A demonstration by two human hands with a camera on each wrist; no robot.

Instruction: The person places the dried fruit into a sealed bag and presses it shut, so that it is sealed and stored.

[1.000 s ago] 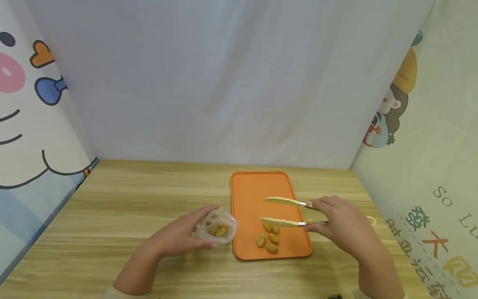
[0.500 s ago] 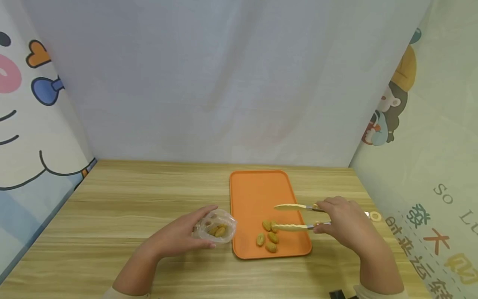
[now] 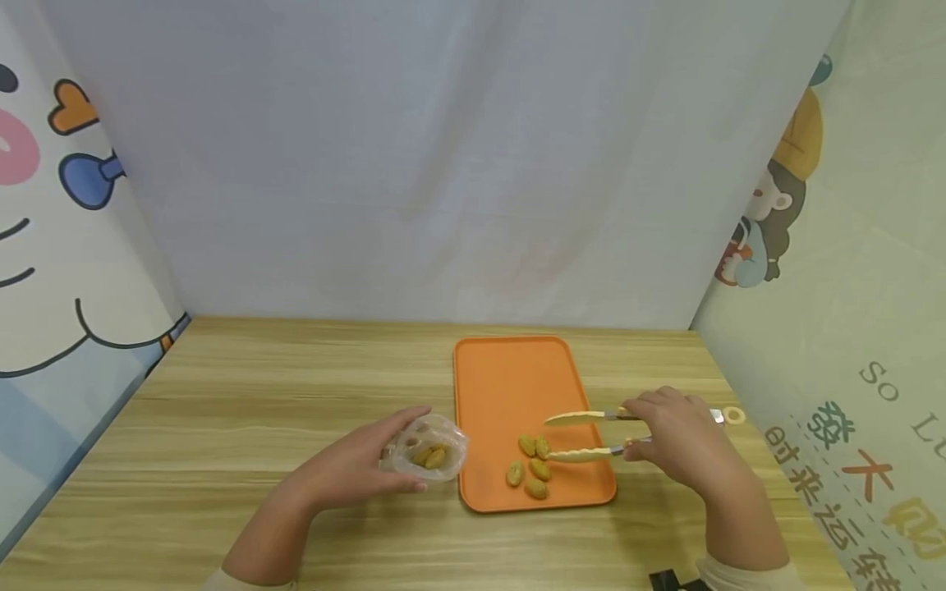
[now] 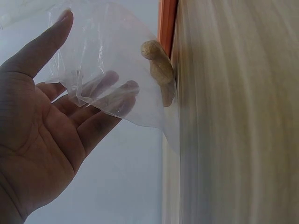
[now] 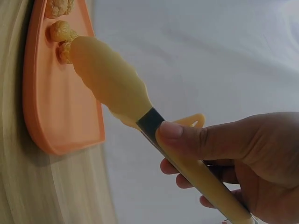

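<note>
My left hand (image 3: 362, 464) curves around a clear plastic bag (image 3: 452, 439), holding its mouth wide. A few peanuts in the shell (image 4: 161, 70) lie in the bottom of the bag. To the right, an orange tray (image 3: 510, 377) carries several more peanuts (image 3: 539, 469) near its front end. My right hand (image 3: 683, 443) grips a pair of tongs (image 5: 112, 81) with yellow scalloped tips and metal arms. The tong tips are spread apart over the tray's right side, the nearer one right beside the peanuts. Nothing is pinched between them.
A wood-grain table (image 3: 296, 369) lies under everything. Pale curtain (image 3: 414, 164) hangs behind it, and printed cloths stand on the left and right. A small black object (image 3: 665, 579) shows at the bottom edge by the right sleeve.
My right hand and the tongs have moved a little to the right and toward me, the tips staying apart. The left hand and the bag have held still.
</note>
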